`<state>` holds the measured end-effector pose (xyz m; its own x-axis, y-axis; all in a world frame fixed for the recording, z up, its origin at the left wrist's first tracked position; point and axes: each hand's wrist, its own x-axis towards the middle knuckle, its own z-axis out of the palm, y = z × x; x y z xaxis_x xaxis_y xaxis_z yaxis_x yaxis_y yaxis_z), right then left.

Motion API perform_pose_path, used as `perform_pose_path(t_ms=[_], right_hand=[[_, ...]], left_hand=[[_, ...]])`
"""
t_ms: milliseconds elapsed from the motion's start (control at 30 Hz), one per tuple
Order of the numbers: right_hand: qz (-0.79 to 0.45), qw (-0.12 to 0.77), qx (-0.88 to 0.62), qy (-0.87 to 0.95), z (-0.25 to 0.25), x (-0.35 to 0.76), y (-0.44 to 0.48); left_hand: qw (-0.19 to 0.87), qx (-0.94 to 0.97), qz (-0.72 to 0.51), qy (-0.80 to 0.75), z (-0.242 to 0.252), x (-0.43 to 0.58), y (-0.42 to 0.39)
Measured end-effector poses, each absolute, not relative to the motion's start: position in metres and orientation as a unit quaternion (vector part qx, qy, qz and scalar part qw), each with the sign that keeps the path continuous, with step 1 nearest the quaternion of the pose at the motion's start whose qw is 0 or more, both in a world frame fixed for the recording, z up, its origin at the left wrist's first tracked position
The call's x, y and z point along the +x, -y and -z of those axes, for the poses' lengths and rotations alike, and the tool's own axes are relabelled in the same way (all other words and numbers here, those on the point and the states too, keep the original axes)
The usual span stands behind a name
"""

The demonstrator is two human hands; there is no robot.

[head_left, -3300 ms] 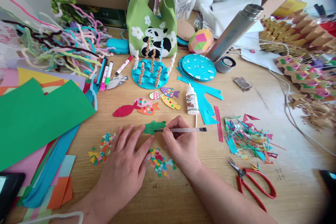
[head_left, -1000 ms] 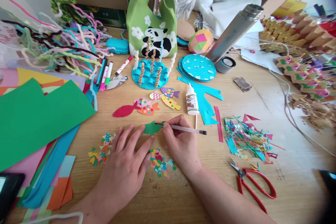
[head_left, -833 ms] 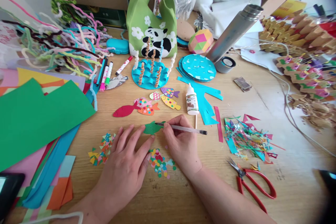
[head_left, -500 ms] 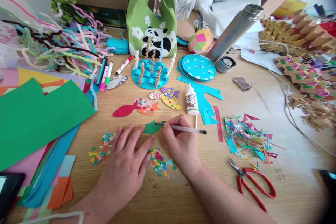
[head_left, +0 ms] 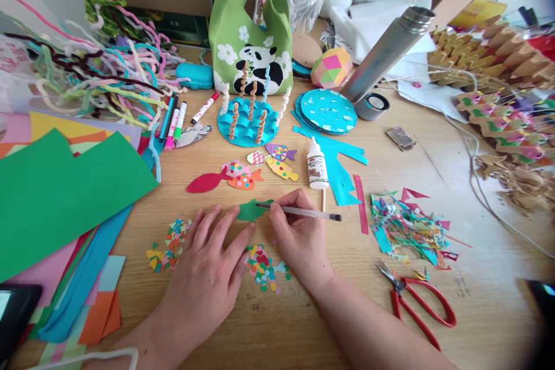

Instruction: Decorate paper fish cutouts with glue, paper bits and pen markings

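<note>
A green paper fish [head_left: 251,211] with fine dark marks on its body lies flat on the wooden table. My right hand [head_left: 300,243] is closed around a pen [head_left: 310,213], whose tip rests on the fish's upper edge. With fingers spread, my left hand [head_left: 212,266] lies flat, its fingertips at the fish's lower left edge. Small paper dots [head_left: 263,266] lie between my hands, and tiny paper triangles [head_left: 162,257] are partly hidden by my left hand. Beyond the green fish is a group of paper fish in several colours, a red one [head_left: 207,180] among them.
A white glue bottle [head_left: 318,167] stands beyond my right hand. Red-handled scissors [head_left: 411,295] and paper scraps [head_left: 410,228] lie to the right. Green paper [head_left: 65,196] covers coloured sheets at left. Farther back are a blue disc with twisted posts [head_left: 247,127] and a steel flask [head_left: 388,55].
</note>
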<state>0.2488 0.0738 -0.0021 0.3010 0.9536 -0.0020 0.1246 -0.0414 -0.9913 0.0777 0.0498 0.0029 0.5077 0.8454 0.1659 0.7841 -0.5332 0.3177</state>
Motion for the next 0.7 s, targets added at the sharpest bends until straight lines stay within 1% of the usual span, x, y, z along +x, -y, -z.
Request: perform_pose_path(t_ms=[267, 700], right_hand=[[-0.376, 0.536, -0.607, 0.45, 0.0036, 0.2498, -0.0752], [-0.387, 0.527, -0.603, 0.456, 0.0004, 0.2504, -0.0748]], left_hand=[[0.099, 0.864, -0.152, -0.47, -0.0029, 0.0777, -0.0493], [0.103, 0.864, -0.149, -0.469, -0.0025, 0.0786, -0.0495]])
